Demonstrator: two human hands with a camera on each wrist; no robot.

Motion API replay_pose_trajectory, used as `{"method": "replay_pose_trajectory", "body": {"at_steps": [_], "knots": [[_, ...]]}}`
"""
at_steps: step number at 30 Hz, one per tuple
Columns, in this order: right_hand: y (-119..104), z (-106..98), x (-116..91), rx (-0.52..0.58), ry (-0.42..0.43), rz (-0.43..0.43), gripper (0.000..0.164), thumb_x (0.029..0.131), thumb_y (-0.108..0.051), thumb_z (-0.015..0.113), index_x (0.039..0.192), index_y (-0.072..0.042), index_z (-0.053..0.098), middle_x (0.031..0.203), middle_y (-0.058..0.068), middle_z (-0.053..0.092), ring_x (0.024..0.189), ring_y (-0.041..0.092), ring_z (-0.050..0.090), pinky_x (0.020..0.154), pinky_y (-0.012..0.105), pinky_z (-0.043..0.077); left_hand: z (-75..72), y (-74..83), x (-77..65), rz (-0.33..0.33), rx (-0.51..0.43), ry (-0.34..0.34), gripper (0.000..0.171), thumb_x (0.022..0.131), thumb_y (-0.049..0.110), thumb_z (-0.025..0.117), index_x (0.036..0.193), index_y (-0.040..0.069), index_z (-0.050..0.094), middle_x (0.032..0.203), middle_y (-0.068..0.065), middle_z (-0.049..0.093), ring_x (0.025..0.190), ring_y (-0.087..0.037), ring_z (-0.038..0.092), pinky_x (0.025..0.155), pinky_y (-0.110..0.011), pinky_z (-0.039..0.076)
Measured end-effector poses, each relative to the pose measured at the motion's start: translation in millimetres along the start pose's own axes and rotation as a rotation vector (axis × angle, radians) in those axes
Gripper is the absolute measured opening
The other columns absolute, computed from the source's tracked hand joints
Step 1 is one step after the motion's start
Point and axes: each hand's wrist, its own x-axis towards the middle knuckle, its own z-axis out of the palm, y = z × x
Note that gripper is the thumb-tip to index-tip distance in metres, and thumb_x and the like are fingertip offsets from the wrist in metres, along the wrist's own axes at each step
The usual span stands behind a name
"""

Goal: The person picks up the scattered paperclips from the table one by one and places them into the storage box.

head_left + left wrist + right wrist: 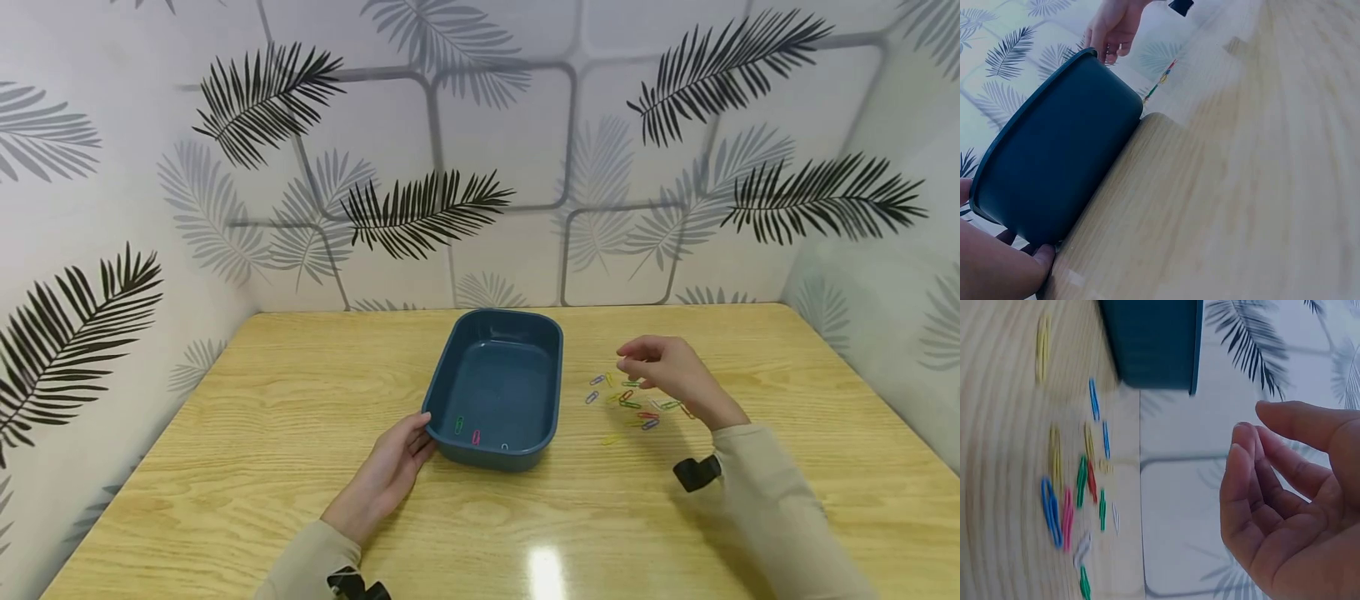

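A dark blue plastic bin (498, 458) stands on the table, with a green paper clip (459, 425), a pink paper clip (476, 437) and a white paper clip (505, 447) at its near end. My left hand (386, 475) grips the near left corner, thumb over the rim and fingers against the outer wall. To the right lie several loose colored paper clips (630, 405). Above them hovers my right hand (1297, 500), fingers loosely bent. Its thumb stands a little apart from the fingertips, and nothing shows between them in the right wrist view.
The wood-grain table (315, 358) ends at a wall (510, 250) with a leaf pattern at the back. One yellow paper clip (611, 439) lies nearer than the other loose ones. Dark wrist cameras (697, 473) sit on both sleeves.
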Motion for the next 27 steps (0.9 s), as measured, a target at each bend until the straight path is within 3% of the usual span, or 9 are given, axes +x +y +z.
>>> {"method": "replay_pose_trajectory", "body": {"at_steps": [7,12,20,27], "knots": [[21,-19,-1,-0.088,-0.003,0.02,0.037,0.096,-0.015,0.059,0.121,0.013,0.056,0.102,0.023,0.064,0.09,0.037,0.061,0.077,0.045,0.054,0.0,-0.4,-0.6,0.004,-0.013,-0.019,0.052,0.1,0.011,0.045,0.144,-0.011,0.029,0.149,-0.028,0.029,0.139,-0.031,0.025,0.114,-0.041,0.022],[40,-29,1,-0.132,-0.069,0.084,0.037,0.094,-0.012,0.061,0.119,0.016,0.055,0.103,0.022,0.063,0.089,0.032,0.062,0.076,0.043,0.055,-0.5,-0.7,-0.7,0.006,-0.017,-0.021,0.053,0.1,0.011,0.045,0.145,-0.012,0.028,0.15,-0.028,0.028,0.14,-0.031,0.024,0.114,-0.041,0.021],[67,-44,0,-0.17,-0.106,0.14,0.03,0.083,-0.008,0.07,0.102,0.014,0.06,0.087,0.016,0.061,0.075,0.023,0.059,0.064,0.035,0.054,-1.1,-1.5,0.2,0.008,-0.009,-0.013,0.052,0.1,0.011,0.046,0.144,-0.011,0.03,0.148,-0.028,0.03,0.138,-0.031,0.026,0.114,-0.041,0.022],[68,-46,-2,-0.266,-0.126,0.19,0.033,0.076,-0.009,0.078,0.097,0.011,0.063,0.085,0.013,0.063,0.068,0.018,0.055,0.059,0.031,0.05,-0.9,-2.2,1.0,0.005,-0.008,-0.002,0.051,0.1,0.012,0.046,0.143,-0.011,0.031,0.147,-0.027,0.033,0.136,-0.03,0.029,0.113,-0.04,0.023]]}}
